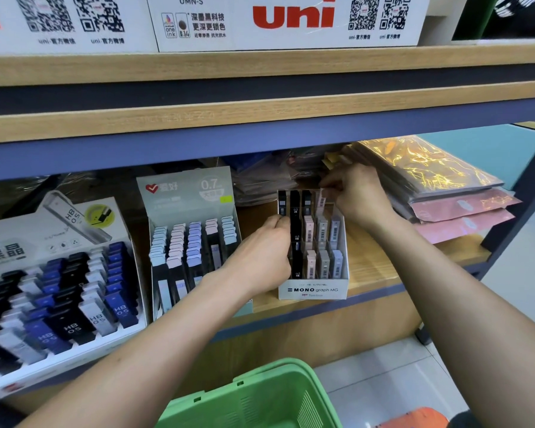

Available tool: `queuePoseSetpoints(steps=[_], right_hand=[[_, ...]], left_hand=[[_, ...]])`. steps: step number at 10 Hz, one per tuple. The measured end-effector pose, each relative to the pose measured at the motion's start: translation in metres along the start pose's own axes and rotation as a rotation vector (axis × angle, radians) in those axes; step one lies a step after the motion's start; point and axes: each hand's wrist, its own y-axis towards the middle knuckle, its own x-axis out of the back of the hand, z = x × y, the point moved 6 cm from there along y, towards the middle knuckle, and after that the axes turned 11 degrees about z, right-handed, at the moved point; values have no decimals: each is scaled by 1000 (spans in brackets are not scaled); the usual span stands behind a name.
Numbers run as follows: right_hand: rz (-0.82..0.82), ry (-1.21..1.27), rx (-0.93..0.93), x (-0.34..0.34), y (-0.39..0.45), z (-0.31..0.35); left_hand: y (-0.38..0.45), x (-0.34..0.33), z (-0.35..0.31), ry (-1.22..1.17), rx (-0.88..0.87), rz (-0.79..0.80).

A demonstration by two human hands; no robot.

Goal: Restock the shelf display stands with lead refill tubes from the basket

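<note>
A white MONO graph MG display stand (pixel 313 290) sits on the wooden shelf, holding black, pink and grey lead refill tubes in rows. My left hand (pixel 261 257) grips the stand's left side, fingers curled against the black tubes (pixel 295 236). My right hand (pixel 357 196) pinches a pale lead refill tube (pixel 321 201) at the stand's back row, upright over a slot. The green basket (pixel 260 396) is below, near the bottom edge; I see no tubes inside it.
Two other refill stands sit left: a grey 0.7 stand (pixel 192 239) and a black-and-blue HB 0.5 stand (pixel 59 298). Stacked plastic-wrapped packs (pixel 439 193) lie right of my right hand. The upper shelf edge (pixel 260 118) overhangs closely. An orange object (pixel 414 418) lies on the floor.
</note>
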Motion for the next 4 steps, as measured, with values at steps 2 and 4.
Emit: queuePoseSetpoints(steps=[2, 4], right_hand=[[31, -56, 2, -13, 1, -2], [1, -37, 19, -10, -3, 2]], left_hand=[[2, 0, 3, -10, -9, -12], [4, 2, 8, -28, 8, -42]])
